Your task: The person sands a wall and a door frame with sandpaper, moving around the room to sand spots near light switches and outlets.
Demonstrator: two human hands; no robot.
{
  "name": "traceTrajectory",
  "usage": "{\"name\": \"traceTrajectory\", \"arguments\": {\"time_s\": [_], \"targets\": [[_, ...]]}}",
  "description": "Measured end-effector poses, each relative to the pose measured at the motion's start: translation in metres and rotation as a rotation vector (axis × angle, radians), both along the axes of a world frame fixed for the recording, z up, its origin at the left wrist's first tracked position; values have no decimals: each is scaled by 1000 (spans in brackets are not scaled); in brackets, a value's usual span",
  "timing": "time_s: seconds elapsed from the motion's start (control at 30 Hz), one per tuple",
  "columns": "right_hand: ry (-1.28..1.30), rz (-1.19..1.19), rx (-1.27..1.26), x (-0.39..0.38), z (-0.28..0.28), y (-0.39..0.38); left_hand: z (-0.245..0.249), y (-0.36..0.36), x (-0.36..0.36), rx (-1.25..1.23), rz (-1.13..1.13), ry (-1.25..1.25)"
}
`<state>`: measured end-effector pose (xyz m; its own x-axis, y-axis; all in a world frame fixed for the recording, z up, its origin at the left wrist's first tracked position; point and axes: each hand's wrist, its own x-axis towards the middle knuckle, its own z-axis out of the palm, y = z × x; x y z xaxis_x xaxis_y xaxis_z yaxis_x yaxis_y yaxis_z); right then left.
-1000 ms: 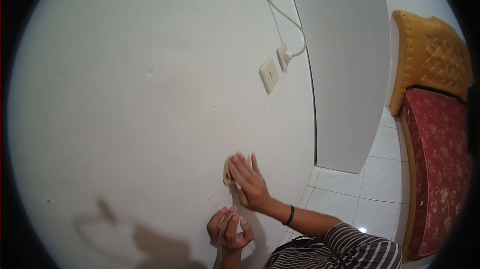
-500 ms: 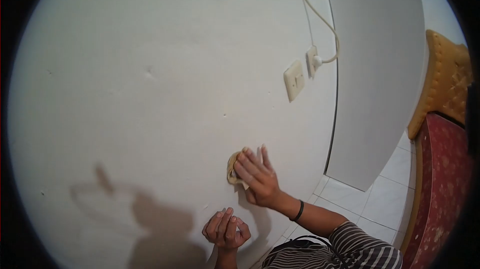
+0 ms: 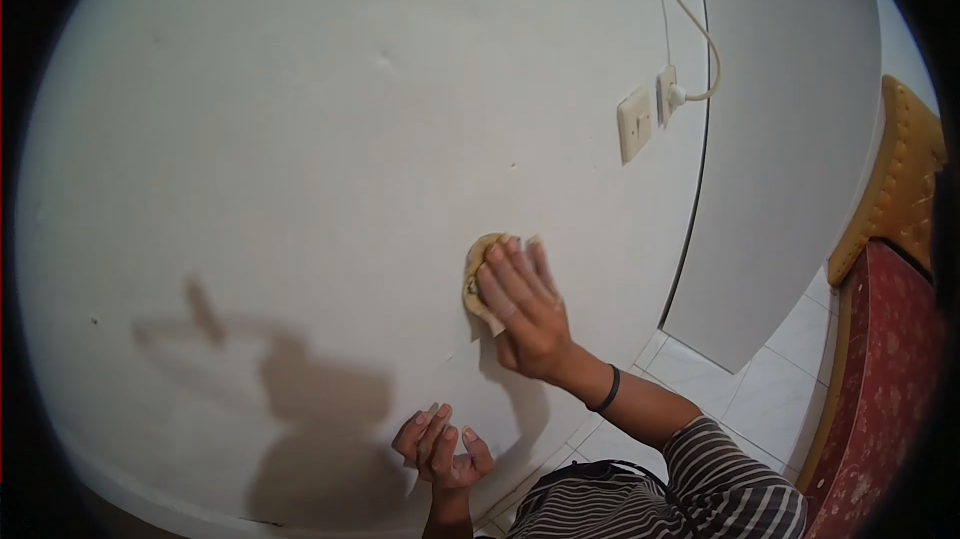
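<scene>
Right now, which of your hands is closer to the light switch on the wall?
My right hand. It's flat on a tan pad against the wall, below and left of the light switch. My left hand is lower and farther left, fingers curled.

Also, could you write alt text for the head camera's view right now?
The right hand presses a tan pad or cloth against a white wall, while the left hand is below it, fingers loosely curled. Farther right are a wall switch, a plugged-in cord, and a red mattress beside a tan headboard.
</scene>
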<state>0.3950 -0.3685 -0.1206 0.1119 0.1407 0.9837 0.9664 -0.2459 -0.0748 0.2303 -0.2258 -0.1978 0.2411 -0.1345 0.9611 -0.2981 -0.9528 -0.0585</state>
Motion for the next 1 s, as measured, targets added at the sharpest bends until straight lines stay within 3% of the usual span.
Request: {"name": "traceTrajectory", "arguments": {"time_s": [0.17, 0.37, 0.67, 0.87, 1.0], "targets": [[144, -101, 191, 0, 15, 4, -1, 18, -23, -42, -19, 20], [103, -23, 115, -97, -1, 64, 0, 64, -99, -31, 65, -19], [-137, 69, -83, -151, -15, 124, -12, 110, -145, -71, 171, -60], [-59, -47, 112, -177, 5, 158, -22, 137, -178, -60, 314, -132], [-207, 115, -131, -202, -21, 178, -22, 144, -186, 0, 396, -107]]}}
